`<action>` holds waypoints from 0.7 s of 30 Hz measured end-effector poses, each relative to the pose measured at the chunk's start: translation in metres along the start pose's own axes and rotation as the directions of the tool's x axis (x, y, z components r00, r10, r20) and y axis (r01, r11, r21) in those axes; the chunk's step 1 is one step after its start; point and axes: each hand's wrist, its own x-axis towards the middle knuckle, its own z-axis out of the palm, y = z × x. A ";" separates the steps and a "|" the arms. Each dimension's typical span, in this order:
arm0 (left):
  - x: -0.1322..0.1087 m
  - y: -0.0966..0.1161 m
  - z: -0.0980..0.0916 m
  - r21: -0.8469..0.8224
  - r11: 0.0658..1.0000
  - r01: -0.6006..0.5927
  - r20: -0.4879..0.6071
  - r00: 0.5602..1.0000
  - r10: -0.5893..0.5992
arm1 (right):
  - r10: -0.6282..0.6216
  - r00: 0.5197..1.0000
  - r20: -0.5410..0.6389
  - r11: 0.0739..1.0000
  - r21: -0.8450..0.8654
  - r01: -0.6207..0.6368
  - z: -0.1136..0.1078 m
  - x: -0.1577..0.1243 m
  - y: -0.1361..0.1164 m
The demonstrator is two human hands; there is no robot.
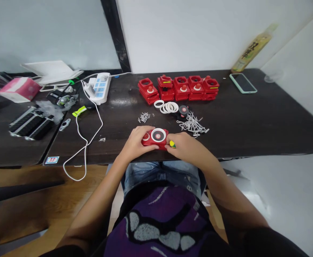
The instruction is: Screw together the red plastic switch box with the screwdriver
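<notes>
A red plastic housing (162,145) lies on the table's near edge, its face up. Set in its face are a white ring (158,129) and, inside that, a black disc with a pale centre (158,136). My left hand (137,142) grips the housing from the left, thumb along the near side and fingers over the far side. In the closed fingers of my right hand (184,144) is a tool with a yellow-and-green handle (172,144), at the housing's right end; its tip is hidden.
Several red housings (182,88) stand in a row at the back. Before them lie loose white rings (169,107), black discs (183,110), small screws (144,117) and pale metal rods (194,125). A white cable (86,142) loops from a power strip (102,87) over the front edge. A phone (243,83) and bottle (251,51) are back right.
</notes>
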 end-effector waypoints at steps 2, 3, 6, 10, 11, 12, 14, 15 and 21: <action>0.000 0.000 0.000 0.003 1.000 0.005 0.003 1.000 -0.005 | 0.003 1.000 0.008 1.000 0.026 -0.004 -0.002 -0.002 -0.001; 0.000 0.000 0.000 0.003 1.000 0.006 0.003 1.000 -0.006 | 0.010 1.000 0.012 0.999 0.038 -0.010 -0.003 -0.002 -0.001; 0.000 0.000 0.000 0.002 1.000 0.004 0.002 1.000 -0.004 | 0.022 1.000 0.019 0.999 0.048 -0.022 -0.003 -0.002 0.000; 0.000 0.000 0.000 0.000 1.000 -0.012 -0.008 1.000 0.012 | 0.031 1.000 0.002 0.999 -0.007 -0.031 0.002 0.001 0.001; 0.000 0.000 0.000 0.000 1.000 -0.011 -0.008 1.000 0.011 | 0.027 1.000 -0.003 1.000 -0.010 -0.027 0.003 0.001 0.000; 0.000 0.000 0.000 0.000 1.000 -0.008 -0.005 1.000 0.008 | 0.020 1.000 -0.007 1.000 -0.004 -0.020 0.003 0.001 0.000; 0.000 0.000 0.000 0.000 1.000 0.000 0.001 1.000 0.000 | 0.004 1.000 -0.007 1.000 0.020 -0.004 0.002 0.000 -0.001; 0.000 -0.001 0.000 0.001 1.000 0.004 0.004 1.000 -0.004 | -0.004 1.000 -0.005 0.999 0.032 0.004 0.001 -0.001 -0.001; 0.000 -0.001 0.000 0.000 1.000 -0.002 -0.003 1.000 0.002 | 0.012 1.000 -0.024 0.998 0.066 -0.010 0.000 0.000 0.003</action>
